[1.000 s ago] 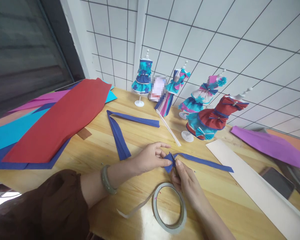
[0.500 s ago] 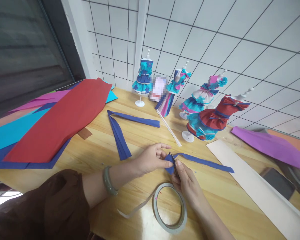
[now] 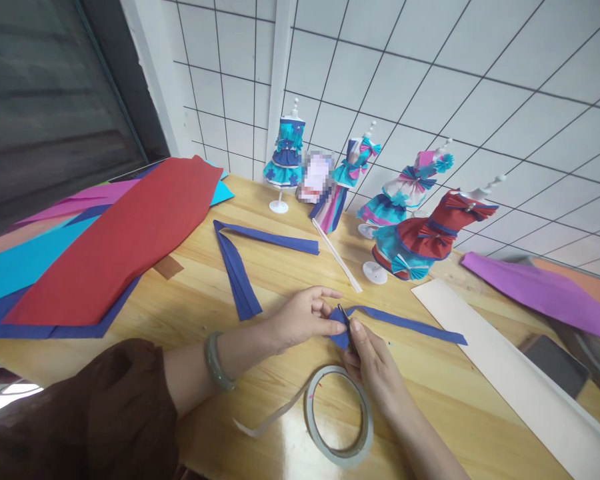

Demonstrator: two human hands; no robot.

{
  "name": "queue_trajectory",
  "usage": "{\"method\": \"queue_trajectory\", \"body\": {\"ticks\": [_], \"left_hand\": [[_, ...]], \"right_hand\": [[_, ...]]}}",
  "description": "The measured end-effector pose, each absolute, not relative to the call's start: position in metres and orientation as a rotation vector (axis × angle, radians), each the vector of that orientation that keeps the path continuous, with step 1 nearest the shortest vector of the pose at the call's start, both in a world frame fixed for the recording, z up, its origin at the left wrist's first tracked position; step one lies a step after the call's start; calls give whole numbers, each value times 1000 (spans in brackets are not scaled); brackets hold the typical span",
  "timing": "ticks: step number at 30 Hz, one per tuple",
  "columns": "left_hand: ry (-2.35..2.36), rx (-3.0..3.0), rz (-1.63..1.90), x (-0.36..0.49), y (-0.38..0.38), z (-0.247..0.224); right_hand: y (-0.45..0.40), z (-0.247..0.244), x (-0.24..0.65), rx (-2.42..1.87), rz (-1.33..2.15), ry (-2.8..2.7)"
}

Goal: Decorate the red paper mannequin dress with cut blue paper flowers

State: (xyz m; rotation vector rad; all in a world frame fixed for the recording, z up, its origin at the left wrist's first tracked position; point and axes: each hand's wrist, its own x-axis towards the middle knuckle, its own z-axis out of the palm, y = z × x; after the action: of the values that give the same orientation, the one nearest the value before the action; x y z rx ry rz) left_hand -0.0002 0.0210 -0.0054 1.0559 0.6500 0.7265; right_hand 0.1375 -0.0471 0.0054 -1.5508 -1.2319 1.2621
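Between thumb and fingers, my left hand [image 3: 307, 315] pinches the folded end of a narrow blue crepe-paper strip [image 3: 410, 323]. Its index finger stretches out above the pinch. My right hand [image 3: 373, 360] is closed round a slim dark pointed tool [image 3: 349, 325]; its tip meets the blue paper beside my left thumb. Whether it is tweezers or small scissors I cannot tell, since my fingers cover most of it. The strip's free end trails right across the table. Just below my hands lies a roll of tape [image 3: 310, 413], a loose length curling off to its left.
A bent blue strip [image 3: 237, 267] and a thin white strip [image 3: 337, 253] lie beyond my hands. Several small dress forms in paper dresses, among them a red one [image 3: 427, 233], stand by the tiled wall. Red paper [image 3: 125, 233] tops a pile at left; cream paper [image 3: 485, 360] and a phone [image 3: 555, 363] lie right.
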Motion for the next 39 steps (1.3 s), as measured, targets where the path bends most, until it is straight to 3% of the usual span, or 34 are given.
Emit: {"method": "queue_trajectory", "body": {"ticks": [39], "left_hand": [[651,984,698,-2,22,-4]], "right_hand": [[-47,9,139,-1546,1194,-1280]]}}
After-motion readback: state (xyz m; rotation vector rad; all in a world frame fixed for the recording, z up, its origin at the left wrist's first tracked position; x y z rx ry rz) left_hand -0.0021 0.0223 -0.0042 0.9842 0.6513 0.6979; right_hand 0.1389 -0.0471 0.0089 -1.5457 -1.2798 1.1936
